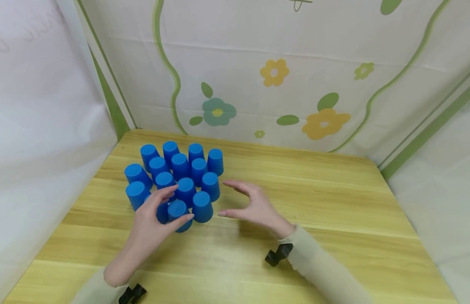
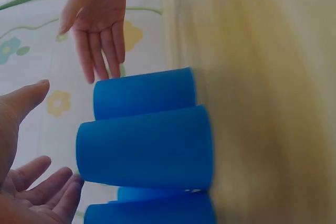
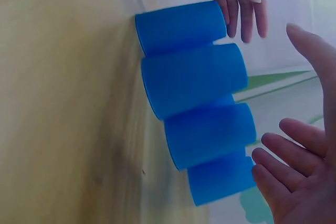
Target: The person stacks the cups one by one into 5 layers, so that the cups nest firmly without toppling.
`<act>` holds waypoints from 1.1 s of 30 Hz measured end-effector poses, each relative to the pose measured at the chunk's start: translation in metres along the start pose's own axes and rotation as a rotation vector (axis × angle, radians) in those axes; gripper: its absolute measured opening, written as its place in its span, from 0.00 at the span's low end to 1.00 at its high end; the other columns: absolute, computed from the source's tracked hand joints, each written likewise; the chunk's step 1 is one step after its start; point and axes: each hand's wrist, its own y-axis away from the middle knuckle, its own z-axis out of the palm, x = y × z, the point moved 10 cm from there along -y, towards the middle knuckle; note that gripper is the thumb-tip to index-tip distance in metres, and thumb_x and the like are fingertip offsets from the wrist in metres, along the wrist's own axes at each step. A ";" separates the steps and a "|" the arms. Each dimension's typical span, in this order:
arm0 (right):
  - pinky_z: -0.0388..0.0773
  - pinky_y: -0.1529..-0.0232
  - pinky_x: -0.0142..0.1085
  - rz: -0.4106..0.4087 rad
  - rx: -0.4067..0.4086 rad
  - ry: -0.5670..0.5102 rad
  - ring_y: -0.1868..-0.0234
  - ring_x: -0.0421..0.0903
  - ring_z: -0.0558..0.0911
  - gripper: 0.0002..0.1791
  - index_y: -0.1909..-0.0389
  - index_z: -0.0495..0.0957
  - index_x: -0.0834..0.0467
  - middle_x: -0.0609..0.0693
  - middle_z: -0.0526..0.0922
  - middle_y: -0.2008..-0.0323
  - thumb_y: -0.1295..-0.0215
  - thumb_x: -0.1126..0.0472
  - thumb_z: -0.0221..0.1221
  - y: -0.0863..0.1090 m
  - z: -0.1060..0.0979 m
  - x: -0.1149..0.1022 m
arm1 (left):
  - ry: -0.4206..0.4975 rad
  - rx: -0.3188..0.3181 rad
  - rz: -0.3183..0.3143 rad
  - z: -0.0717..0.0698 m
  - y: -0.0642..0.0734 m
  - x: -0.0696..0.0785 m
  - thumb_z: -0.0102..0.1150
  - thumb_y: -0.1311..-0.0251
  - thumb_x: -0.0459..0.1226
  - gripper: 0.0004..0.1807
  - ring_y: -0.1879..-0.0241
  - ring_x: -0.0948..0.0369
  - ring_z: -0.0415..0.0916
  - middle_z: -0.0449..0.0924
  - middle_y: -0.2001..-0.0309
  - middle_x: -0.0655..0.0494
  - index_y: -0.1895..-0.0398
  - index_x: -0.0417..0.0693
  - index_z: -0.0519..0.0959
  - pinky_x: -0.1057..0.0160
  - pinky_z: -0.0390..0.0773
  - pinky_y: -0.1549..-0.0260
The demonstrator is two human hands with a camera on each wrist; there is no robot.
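Note:
Several blue cups stand upside down in a tight cluster on the left half of the table. Over the cluster's near side is my left hand (image 1: 153,215), thumb and fingers spread apart above the nearest cup (image 1: 177,210). In the left wrist view its fingers (image 2: 44,190) are parted beside a cup (image 2: 144,148), holding nothing. My right hand (image 1: 254,204) is to the right of the cluster, thumb and fingers apart, close to the right-hand cups (image 1: 210,185). The right wrist view shows that palm (image 3: 304,182) facing the row of cups (image 3: 194,80), with nothing held.
The wooden table (image 1: 314,190) extends right of the cups. White cloth with printed flowers (image 1: 274,72) hangs behind it, and plain white cloth (image 1: 41,126) hangs along the left side. Black wrist devices (image 1: 279,254) are worn at both sleeves.

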 end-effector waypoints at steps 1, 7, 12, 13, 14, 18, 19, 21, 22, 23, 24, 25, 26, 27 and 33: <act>0.71 0.35 0.49 -0.001 -0.009 -0.032 0.34 0.48 0.75 0.40 0.32 0.76 0.50 0.46 0.78 0.35 0.46 0.47 0.78 -0.001 0.004 0.000 | -0.004 -0.006 -0.003 0.001 0.002 -0.001 0.81 0.49 0.41 0.39 0.41 0.47 0.76 0.77 0.37 0.49 0.34 0.46 0.75 0.38 0.77 0.45; 0.73 0.36 0.53 0.003 -0.075 -0.155 0.37 0.49 0.78 0.35 0.34 0.77 0.52 0.42 0.79 0.37 0.42 0.49 0.75 -0.009 0.032 0.003 | -0.030 -0.001 0.023 0.002 0.007 -0.003 0.82 0.52 0.34 0.37 0.45 0.49 0.80 0.79 0.41 0.49 0.37 0.45 0.77 0.61 0.80 0.47; 0.76 0.38 0.51 0.012 -0.099 -0.207 0.41 0.43 0.80 0.32 0.34 0.78 0.48 0.39 0.80 0.40 0.40 0.51 0.74 -0.013 0.050 0.007 | -0.012 -0.037 0.011 0.009 0.008 -0.007 0.81 0.50 0.33 0.34 0.48 0.50 0.82 0.81 0.42 0.48 0.38 0.45 0.77 0.47 0.82 0.51; 0.76 0.38 0.52 0.018 -0.101 -0.214 0.41 0.41 0.80 0.31 0.35 0.78 0.47 0.39 0.80 0.40 0.39 0.51 0.74 -0.014 0.052 0.008 | -0.006 -0.042 0.004 0.011 0.008 -0.007 0.80 0.50 0.33 0.34 0.48 0.50 0.82 0.81 0.43 0.48 0.38 0.44 0.78 0.47 0.82 0.52; 0.76 0.39 0.51 0.019 -0.101 -0.216 0.42 0.40 0.80 0.31 0.35 0.78 0.47 0.39 0.80 0.40 0.39 0.51 0.74 -0.015 0.054 0.008 | -0.002 -0.047 -0.005 0.012 0.008 -0.008 0.80 0.50 0.33 0.33 0.48 0.50 0.83 0.82 0.43 0.49 0.39 0.44 0.78 0.48 0.82 0.51; 0.76 0.39 0.51 0.022 -0.087 -0.221 0.43 0.41 0.81 0.30 0.35 0.78 0.48 0.40 0.81 0.41 0.38 0.53 0.73 -0.018 0.056 0.009 | 0.001 -0.062 -0.058 0.014 0.009 -0.014 0.80 0.49 0.36 0.29 0.49 0.51 0.84 0.84 0.47 0.51 0.43 0.45 0.79 0.49 0.82 0.51; 0.77 0.39 0.50 0.022 -0.084 -0.218 0.43 0.41 0.81 0.29 0.36 0.78 0.49 0.40 0.81 0.42 0.38 0.54 0.73 -0.019 0.056 0.010 | 0.006 -0.070 -0.071 0.014 0.009 -0.015 0.80 0.49 0.37 0.28 0.49 0.50 0.84 0.84 0.48 0.51 0.44 0.45 0.79 0.48 0.82 0.51; 0.77 0.40 0.50 0.018 -0.083 -0.206 0.43 0.41 0.81 0.29 0.36 0.78 0.49 0.41 0.81 0.42 0.38 0.54 0.73 -0.020 0.058 0.012 | 0.006 -0.085 -0.097 0.015 0.010 -0.018 0.80 0.48 0.39 0.27 0.50 0.50 0.84 0.85 0.49 0.51 0.46 0.46 0.80 0.48 0.82 0.51; 0.77 0.40 0.49 0.015 -0.083 -0.199 0.43 0.40 0.81 0.29 0.35 0.78 0.49 0.41 0.81 0.41 0.38 0.54 0.73 -0.021 0.058 0.012 | 0.006 -0.094 -0.108 0.016 0.010 -0.020 0.80 0.48 0.40 0.27 0.49 0.49 0.84 0.85 0.49 0.50 0.46 0.46 0.80 0.48 0.82 0.51; 0.77 0.40 0.48 0.011 -0.083 -0.192 0.43 0.40 0.80 0.29 0.35 0.78 0.49 0.41 0.81 0.41 0.38 0.54 0.73 -0.021 0.059 0.013 | 0.008 -0.102 -0.118 0.017 0.010 -0.021 0.80 0.48 0.40 0.26 0.49 0.49 0.84 0.85 0.49 0.50 0.46 0.47 0.80 0.47 0.82 0.51; 0.78 0.40 0.48 0.007 -0.083 -0.188 0.43 0.40 0.80 0.29 0.35 0.78 0.49 0.41 0.81 0.41 0.38 0.54 0.73 -0.021 0.060 0.014 | 0.011 -0.111 -0.126 0.018 0.010 -0.023 0.80 0.48 0.40 0.26 0.49 0.48 0.83 0.85 0.49 0.49 0.47 0.47 0.80 0.47 0.82 0.52; 0.78 0.40 0.47 0.004 -0.082 -0.184 0.43 0.40 0.80 0.29 0.35 0.78 0.49 0.41 0.81 0.41 0.37 0.54 0.72 -0.022 0.060 0.014 | 0.010 -0.119 -0.132 0.018 0.010 -0.025 0.80 0.48 0.41 0.26 0.49 0.48 0.83 0.85 0.49 0.49 0.47 0.47 0.80 0.48 0.82 0.52; 0.78 0.40 0.47 0.002 -0.081 -0.181 0.42 0.40 0.80 0.29 0.35 0.78 0.49 0.41 0.81 0.41 0.37 0.54 0.72 -0.022 0.060 0.015 | 0.007 -0.127 -0.135 0.019 0.009 -0.026 0.80 0.49 0.41 0.27 0.49 0.48 0.83 0.85 0.49 0.49 0.47 0.47 0.80 0.48 0.82 0.52; 0.78 0.40 0.47 0.001 -0.078 -0.179 0.42 0.40 0.80 0.29 0.35 0.78 0.49 0.41 0.81 0.41 0.37 0.54 0.72 -0.022 0.060 0.015 | 0.008 -0.135 -0.139 0.020 0.009 -0.027 0.81 0.49 0.42 0.27 0.49 0.49 0.83 0.85 0.49 0.49 0.48 0.47 0.80 0.49 0.83 0.52; 0.77 0.39 0.47 0.016 -0.068 -0.188 0.42 0.40 0.80 0.28 0.35 0.78 0.47 0.38 0.81 0.42 0.36 0.54 0.72 -0.018 0.055 0.019 | 0.010 -0.170 -0.151 0.023 0.006 -0.032 0.81 0.51 0.43 0.27 0.50 0.51 0.84 0.86 0.50 0.49 0.49 0.46 0.81 0.51 0.83 0.53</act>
